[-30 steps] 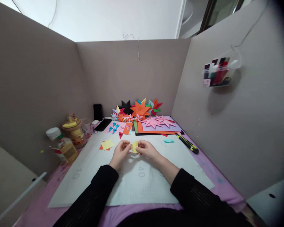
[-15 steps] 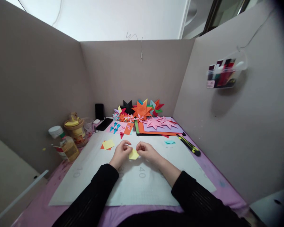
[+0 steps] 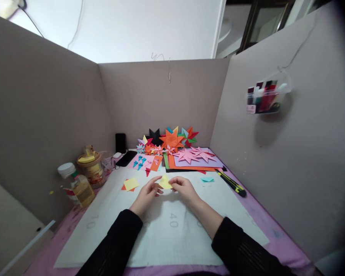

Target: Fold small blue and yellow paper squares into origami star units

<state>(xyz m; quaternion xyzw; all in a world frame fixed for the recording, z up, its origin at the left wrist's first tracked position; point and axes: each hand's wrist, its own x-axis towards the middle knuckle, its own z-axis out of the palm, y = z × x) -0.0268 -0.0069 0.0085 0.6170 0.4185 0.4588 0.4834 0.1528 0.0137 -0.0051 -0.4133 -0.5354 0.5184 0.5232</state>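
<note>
A small folded piece of yellow paper (image 3: 165, 182) is raised just over the white sheet, its top coming to a point. My right hand (image 3: 185, 190) pinches its right edge between thumb and fingers. At the paper's left side is my left hand (image 3: 148, 194), fingers spread and slightly curled; whether a fingertip touches the paper is hard to see. To the left, a flat yellow square (image 3: 131, 184) lies over an orange piece (image 3: 124, 187). On the right lies a small folded teal paper (image 3: 207, 179).
A yellow-black box cutter (image 3: 232, 183) lies along the right edge. Folded paper stars (image 3: 171, 138) and coloured sheets (image 3: 189, 168) fill the back. On the left stand a bottle (image 3: 79, 186), a lidded jar (image 3: 92, 168) and a phone (image 3: 126, 158). Grey panels enclose three sides.
My left fingers have come off the yellow paper and spread apart. The paper, now turned with a point upward, stays in my right hand. The camera view has tilted slightly up.
</note>
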